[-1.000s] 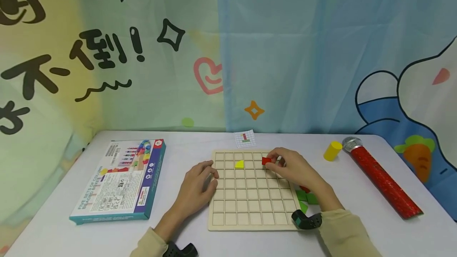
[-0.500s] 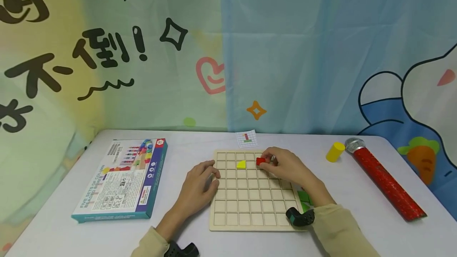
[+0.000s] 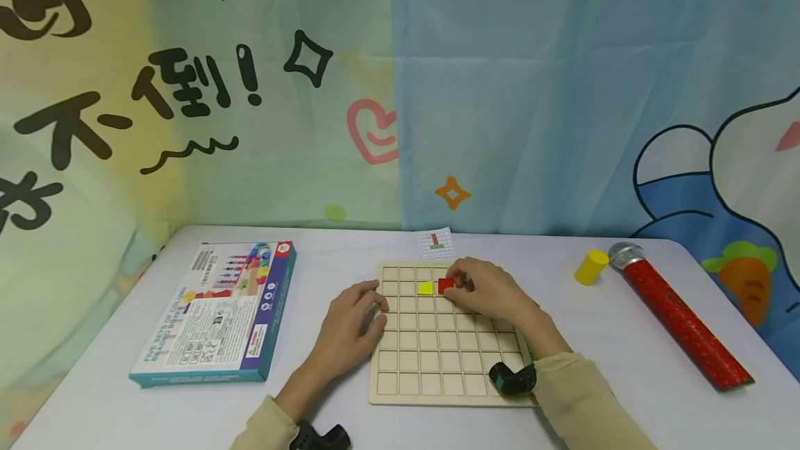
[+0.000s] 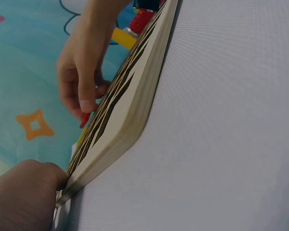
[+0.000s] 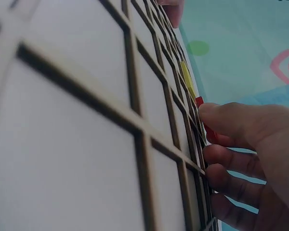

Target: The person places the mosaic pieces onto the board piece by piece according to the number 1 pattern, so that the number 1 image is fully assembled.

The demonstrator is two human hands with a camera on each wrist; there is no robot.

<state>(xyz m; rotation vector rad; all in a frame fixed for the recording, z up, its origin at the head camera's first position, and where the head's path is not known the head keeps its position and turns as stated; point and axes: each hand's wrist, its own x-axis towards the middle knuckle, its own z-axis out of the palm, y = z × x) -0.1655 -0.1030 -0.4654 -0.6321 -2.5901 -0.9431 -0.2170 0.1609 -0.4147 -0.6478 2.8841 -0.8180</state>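
A wooden grid board [image 3: 437, 342] lies flat on the white table. My right hand [image 3: 490, 292] pinches a red square tile [image 3: 444, 286] between thumb and fingers over the board's upper rows. Just left of it, a yellow tile [image 3: 426, 288] with one slanted side sits in a cell. In the right wrist view the red tile [image 5: 199, 102] shows by the thumb tip, partly covered by the fingers. My left hand [image 3: 351, 321] rests against the board's left edge with relaxed fingers; the left wrist view shows that hand [image 4: 26, 195] touching a corner.
Behind the board lies a small grid card [image 3: 435, 244] with a red and green pattern. A printed box [image 3: 215, 314] stands left. To the right are a yellow cylinder [image 3: 591, 267] and a red microphone-like tube [image 3: 681, 321]. Green pieces [image 3: 530, 351] are mostly hidden by my right arm.
My right hand has carried the red tile leftward across the board, close to the yellow tile. My left hand has stayed at the board's edge. The head view has shifted slightly.
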